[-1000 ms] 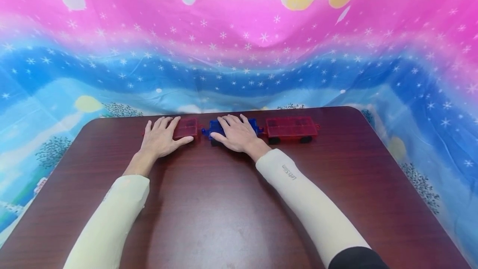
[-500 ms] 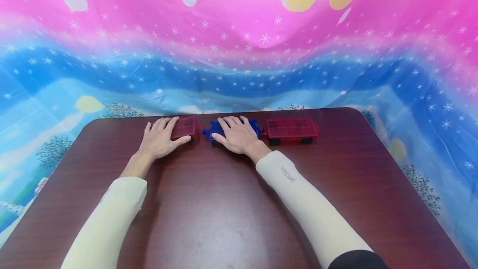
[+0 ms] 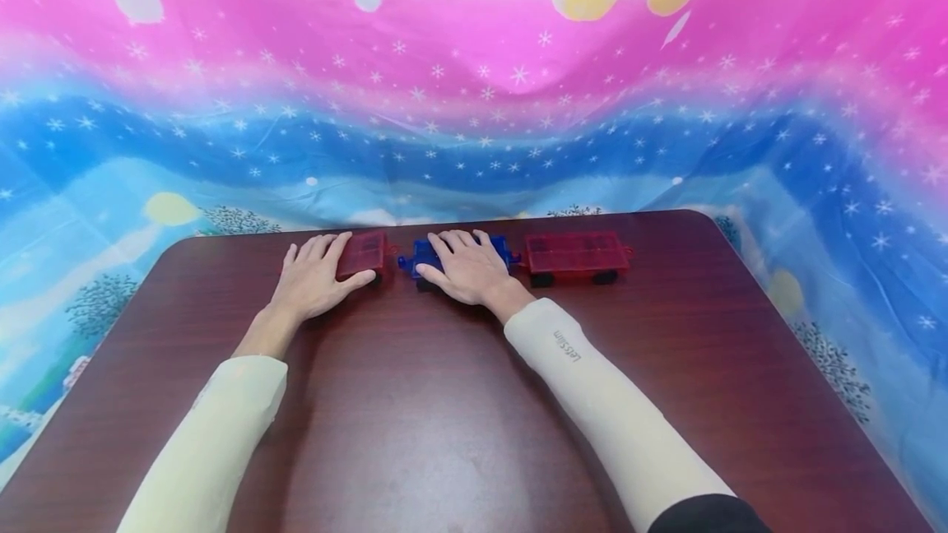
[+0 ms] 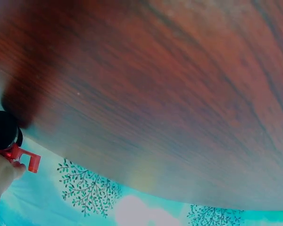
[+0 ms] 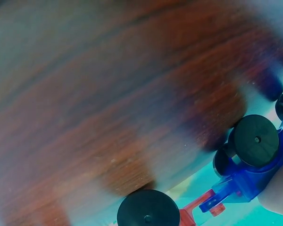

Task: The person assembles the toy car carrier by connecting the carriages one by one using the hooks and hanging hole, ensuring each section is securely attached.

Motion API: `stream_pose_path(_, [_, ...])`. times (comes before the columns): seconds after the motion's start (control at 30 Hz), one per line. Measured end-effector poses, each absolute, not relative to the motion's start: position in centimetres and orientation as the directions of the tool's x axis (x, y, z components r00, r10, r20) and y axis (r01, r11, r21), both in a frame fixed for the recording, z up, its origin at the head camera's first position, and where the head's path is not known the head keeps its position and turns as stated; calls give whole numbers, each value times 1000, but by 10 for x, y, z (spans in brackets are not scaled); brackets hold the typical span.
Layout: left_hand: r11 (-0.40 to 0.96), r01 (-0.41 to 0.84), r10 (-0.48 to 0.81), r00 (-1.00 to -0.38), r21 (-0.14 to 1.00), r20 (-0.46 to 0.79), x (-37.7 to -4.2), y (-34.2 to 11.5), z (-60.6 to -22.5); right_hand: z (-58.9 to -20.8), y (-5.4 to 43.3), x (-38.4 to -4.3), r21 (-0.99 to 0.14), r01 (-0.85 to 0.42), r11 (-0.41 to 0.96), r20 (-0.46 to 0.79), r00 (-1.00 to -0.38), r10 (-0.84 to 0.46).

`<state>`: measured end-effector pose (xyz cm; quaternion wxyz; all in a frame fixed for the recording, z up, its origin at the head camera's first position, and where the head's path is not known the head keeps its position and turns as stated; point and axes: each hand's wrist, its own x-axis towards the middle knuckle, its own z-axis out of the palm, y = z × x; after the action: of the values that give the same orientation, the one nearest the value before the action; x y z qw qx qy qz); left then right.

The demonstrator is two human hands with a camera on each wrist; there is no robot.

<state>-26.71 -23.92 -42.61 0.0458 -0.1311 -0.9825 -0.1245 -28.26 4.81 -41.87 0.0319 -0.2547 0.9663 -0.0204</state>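
Observation:
Three see-through toy wagons on black wheels stand in a row along the table's far side. My left hand (image 3: 309, 276) rests over the left red wagon (image 3: 363, 253), fingers spread across its top, thumb along its near side. My right hand (image 3: 468, 270) lies spread on the blue wagon (image 3: 424, 252). To its right stands the other red wagon (image 3: 576, 252), whose hook (image 5: 191, 209) meets the blue coupling (image 5: 221, 194) in the right wrist view. A narrow gap separates the left red wagon from the blue one. One red hook (image 4: 34, 162) shows in the left wrist view.
The dark wooden table (image 3: 415, 401) has rounded far corners, and its far edge runs just behind the wagons. A patterned cloth (image 3: 474, 105) with snowflakes hangs around the back and sides.
My left hand and the left red wagon have shifted slightly left, so the gap to the blue wagon is a little wider. My right hand stays on the blue wagon.

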Motion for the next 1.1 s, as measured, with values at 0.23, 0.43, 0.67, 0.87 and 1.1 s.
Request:
stream_pose_path(0.23, [934, 273, 254, -961, 229, 110, -267, -239, -428, -418, 47, -282, -55, -488, 871, -51, -870, -491])
stream_pose_path(0.43, [931, 274, 254, -961, 241, 110, -266, -238, -427, -418, 46, -282, -47, -491, 870, -52, -869, -493])
stream_pose_path(0.67, [926, 285, 264, -958, 248, 114, -265, -236, -426, -417, 46, -282, -48, -487, 872, -44, -871, -489])
stream_pose_path(0.87, [924, 295, 273, -955, 244, 118, -264, -236, -426, -418, 45, -283, -44, -486, 873, -47, -872, -488])
stream_pose_path(1.1, [926, 304, 284, -952, 223, 118, -262, -237, -427, -418, 45, -282, -39, -484, 874, -50, -873, -485])
